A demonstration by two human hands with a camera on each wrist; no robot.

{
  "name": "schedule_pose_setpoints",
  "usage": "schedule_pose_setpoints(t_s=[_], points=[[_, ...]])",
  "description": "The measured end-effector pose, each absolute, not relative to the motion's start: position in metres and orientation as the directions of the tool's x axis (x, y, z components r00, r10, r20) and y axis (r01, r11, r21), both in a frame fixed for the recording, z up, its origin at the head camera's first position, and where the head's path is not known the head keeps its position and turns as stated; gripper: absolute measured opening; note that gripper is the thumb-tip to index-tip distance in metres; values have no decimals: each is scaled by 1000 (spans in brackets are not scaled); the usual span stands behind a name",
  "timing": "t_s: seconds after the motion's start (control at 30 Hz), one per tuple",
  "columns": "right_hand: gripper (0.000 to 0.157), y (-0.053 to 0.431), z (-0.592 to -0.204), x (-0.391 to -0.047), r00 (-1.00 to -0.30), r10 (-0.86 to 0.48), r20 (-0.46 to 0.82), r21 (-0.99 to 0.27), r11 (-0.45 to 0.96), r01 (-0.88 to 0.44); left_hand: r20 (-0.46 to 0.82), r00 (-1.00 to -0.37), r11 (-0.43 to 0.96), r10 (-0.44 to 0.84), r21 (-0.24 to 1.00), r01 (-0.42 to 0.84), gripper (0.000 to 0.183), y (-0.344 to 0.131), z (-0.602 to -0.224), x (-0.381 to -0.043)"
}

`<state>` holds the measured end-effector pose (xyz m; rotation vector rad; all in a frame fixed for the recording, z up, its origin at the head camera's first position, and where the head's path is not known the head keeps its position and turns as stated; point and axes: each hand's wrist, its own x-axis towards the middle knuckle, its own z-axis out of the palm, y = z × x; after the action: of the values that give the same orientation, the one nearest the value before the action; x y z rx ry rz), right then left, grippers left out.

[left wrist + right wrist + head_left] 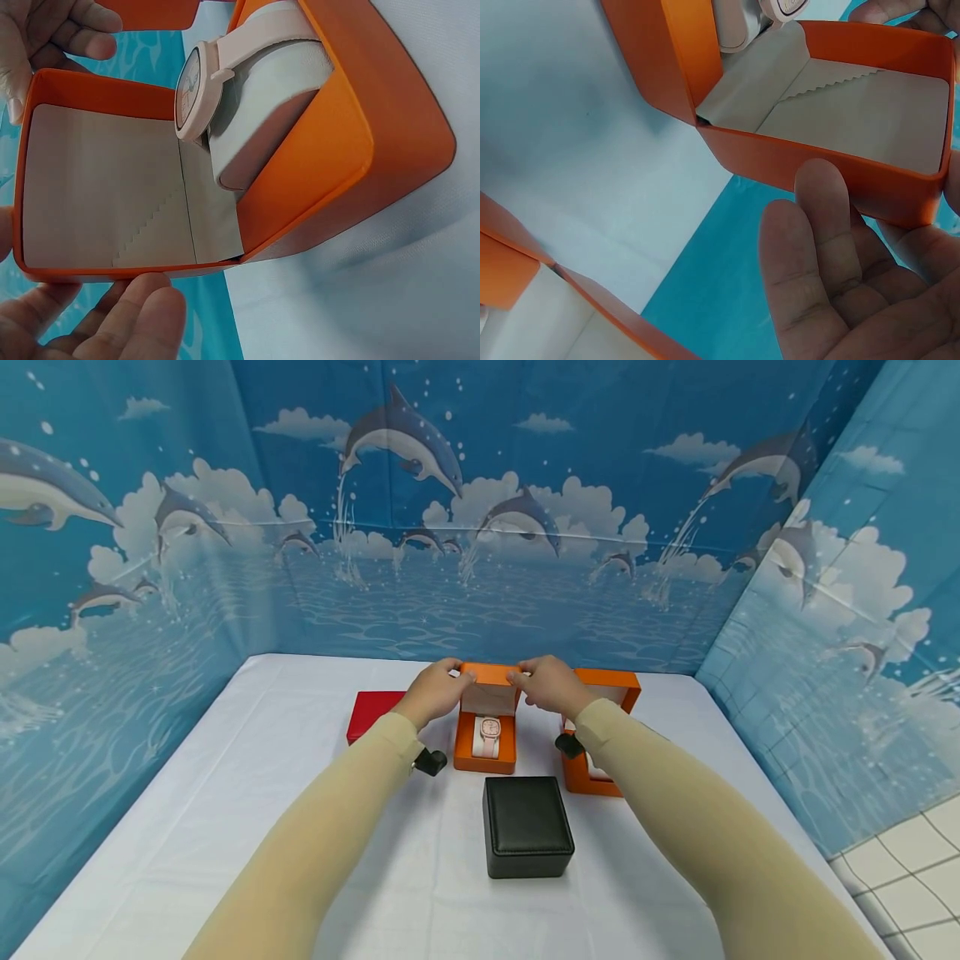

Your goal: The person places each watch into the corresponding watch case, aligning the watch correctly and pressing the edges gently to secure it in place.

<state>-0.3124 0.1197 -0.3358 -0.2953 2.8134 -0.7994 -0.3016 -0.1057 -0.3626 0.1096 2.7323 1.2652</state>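
An orange watch box (484,766) stands with its lid (489,674) raised. On a pale cushion inside sits a wristwatch (489,737) with a pink strap and a squarish dial. My left hand (435,692) grips the lid's left side, thumb at the rim. At the opposite side my right hand (553,683) holds the lid between thumb and fingers. Both wrist views show the lid's cream lining (105,187) (862,112). In the right wrist view, two fingers (821,202) stretch out along the lid's outer side.
A closed black box (528,818) stands nearer me. To the right, a second open orange box (626,685) is partly hidden by my right arm. A red box (371,710) lies left, partly behind my left arm. A dolphin-print curtain (480,602) hangs behind the white-covered table (247,777).
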Motion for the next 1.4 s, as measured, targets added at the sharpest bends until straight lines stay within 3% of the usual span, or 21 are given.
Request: schedule_pose_setpoints(t_s=[1.4], points=[[59,123,-337,-303,-947,-274,-165,-526,837,-151,-93,-986,642,138,766,17,55,-109,-366,-292]])
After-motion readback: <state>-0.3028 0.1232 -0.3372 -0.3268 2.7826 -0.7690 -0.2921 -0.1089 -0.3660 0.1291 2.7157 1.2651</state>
